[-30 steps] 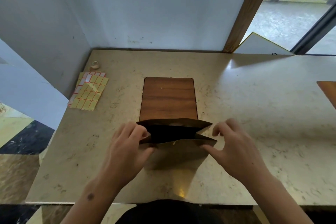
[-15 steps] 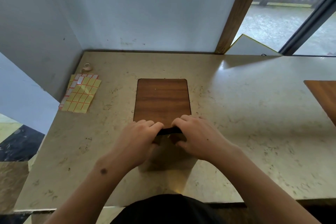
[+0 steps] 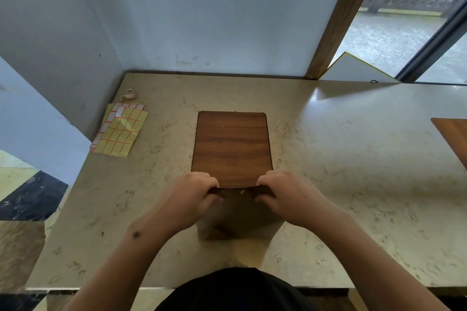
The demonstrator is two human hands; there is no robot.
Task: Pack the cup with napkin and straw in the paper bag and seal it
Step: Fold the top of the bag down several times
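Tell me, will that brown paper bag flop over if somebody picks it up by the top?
Probably it bends easily: the paper bag has its top edge pinched flat between the left hand and right hand. It stands upright on the counter, so it likely keeps some shape. How heavy it is can't be told.

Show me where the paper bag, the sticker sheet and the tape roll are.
paper bag [image 3: 240, 214], head view, front face below the pinched top.
sticker sheet [image 3: 121, 134], head view, middle of yellow labels.
tape roll [image 3: 130, 93], head view, its rim.

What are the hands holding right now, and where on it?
Both hands hold the paper bag by its top edge: left hand at the left end, right hand at the right end.
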